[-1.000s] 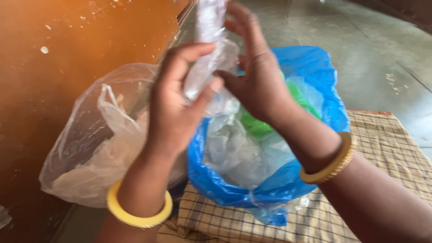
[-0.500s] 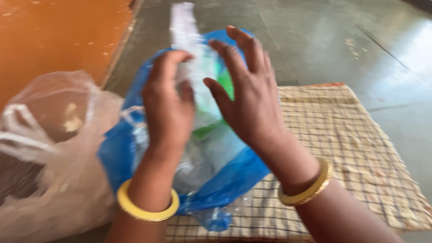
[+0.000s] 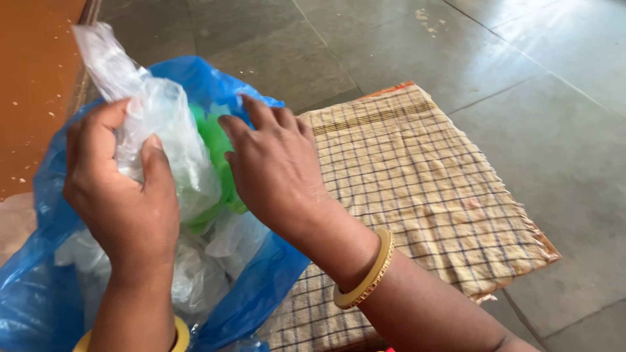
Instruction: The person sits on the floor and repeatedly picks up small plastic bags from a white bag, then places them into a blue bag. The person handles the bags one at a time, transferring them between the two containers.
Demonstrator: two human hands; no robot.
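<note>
Lowered now, both hands: left hand (image 3: 120, 195) grips one clear bag (image 3: 153, 117), right hand (image 3: 274, 166) spread on one blue bag (image 3: 261, 287).

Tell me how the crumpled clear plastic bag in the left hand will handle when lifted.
The crumpled clear plastic bag is probably floppy: it creases around the left hand. Likely very light, being thin and see-through. Possibly slippery, judging by its glossy film.

Two hands (image 3: 124, 202), two bangles (image 3: 365, 277), one blue bag (image 3: 39, 293), one checked cloth (image 3: 424, 189).

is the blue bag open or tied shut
Open: the blue bag gapes at its mouth, showing clear and green plastic inside, where both hands work.
</note>
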